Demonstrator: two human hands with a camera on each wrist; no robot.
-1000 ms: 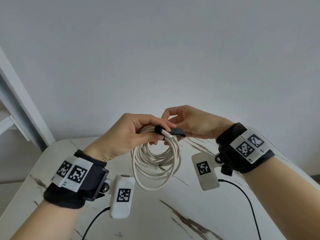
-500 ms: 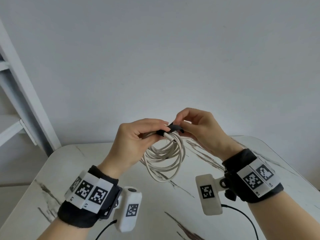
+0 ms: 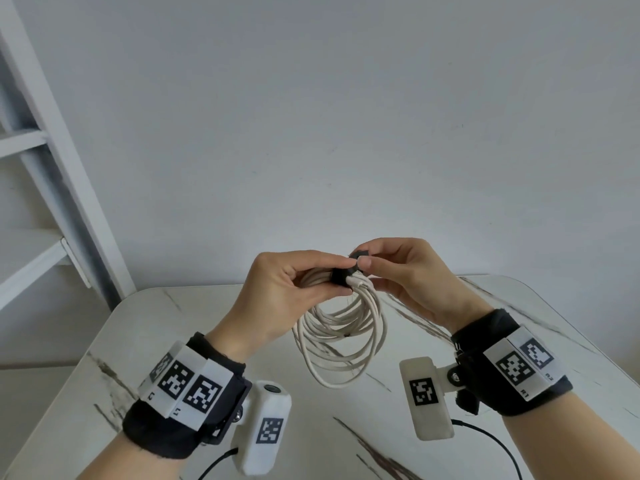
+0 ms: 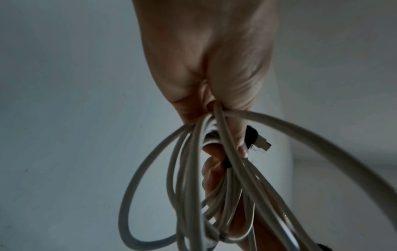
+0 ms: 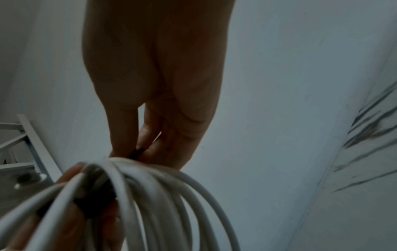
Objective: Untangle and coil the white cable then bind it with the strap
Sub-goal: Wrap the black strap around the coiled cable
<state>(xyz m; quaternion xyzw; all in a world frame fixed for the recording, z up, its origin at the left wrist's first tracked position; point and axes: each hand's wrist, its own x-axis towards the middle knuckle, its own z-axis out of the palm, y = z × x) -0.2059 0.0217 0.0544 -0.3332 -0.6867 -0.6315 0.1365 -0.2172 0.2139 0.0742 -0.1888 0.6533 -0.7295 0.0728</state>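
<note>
The white cable (image 3: 341, 336) hangs as a coil of several loops above the table, its top bunched in my left hand (image 3: 277, 292). A black strap (image 3: 343, 274) is wrapped round the bunched top of the coil, beside a white plug end (image 3: 358, 282). My right hand (image 3: 398, 271) pinches the free end of the strap between thumb and fingers, right against the left hand's fingertips. In the left wrist view the loops of cable (image 4: 193, 186) spill from the closed fingers, with the strap (image 4: 250, 135) and a metal plug tip (image 4: 263, 144) showing. The right wrist view shows the cable (image 5: 150, 195) blurred and close.
A white marble-patterned table (image 3: 173, 341) with dark veins lies under the hands. A plain grey wall stands behind it. A white shelf frame (image 3: 52, 168) leans at the far left. Black wires (image 3: 491, 441) run from the wrist cameras over the near table.
The right hand has brought the strap's end over the top of the bunch and now pinches it close to the left fingertips. The head view has tilted upward.
</note>
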